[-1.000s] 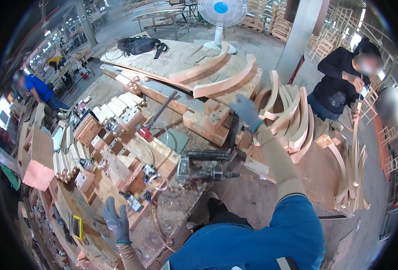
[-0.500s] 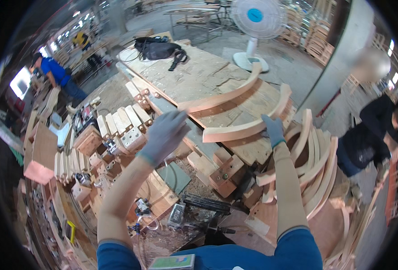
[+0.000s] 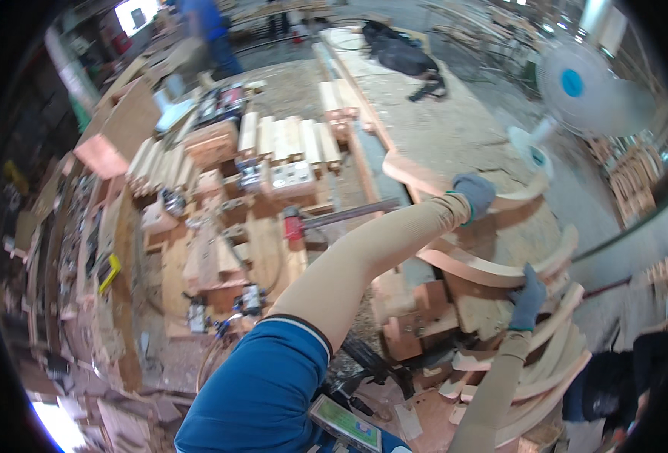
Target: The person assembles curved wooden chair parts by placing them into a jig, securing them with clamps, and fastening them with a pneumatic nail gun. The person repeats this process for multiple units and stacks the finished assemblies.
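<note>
Two curved wooden pieces lie on the wooden bench [image 3: 455, 121], one behind the other. My left hand [image 3: 476, 195], in a grey glove, is closed over the middle of the far curved piece [image 3: 413, 172]; its fingertips are partly hidden. On the near curved piece [image 3: 474, 268], my right hand [image 3: 529, 300], also gloved in grey, grips toward the right part, with the fingers on its upper side. More curved wooden pieces [image 3: 553, 370] are stacked beside my right forearm.
Left of my left arm are a bar tool with a red head [image 3: 294, 224], upright wooden blocks [image 3: 281, 140] and a yellow-handled tool [image 3: 109, 273]. A black bag [image 3: 398, 54] rests on the bench. A white fan [image 3: 574, 81] stands beyond. Other people are at far left and lower right.
My left hand has moved right and come down onto the far curved piece. My right hand stays at the near piece. The view has swung toward the left.
</note>
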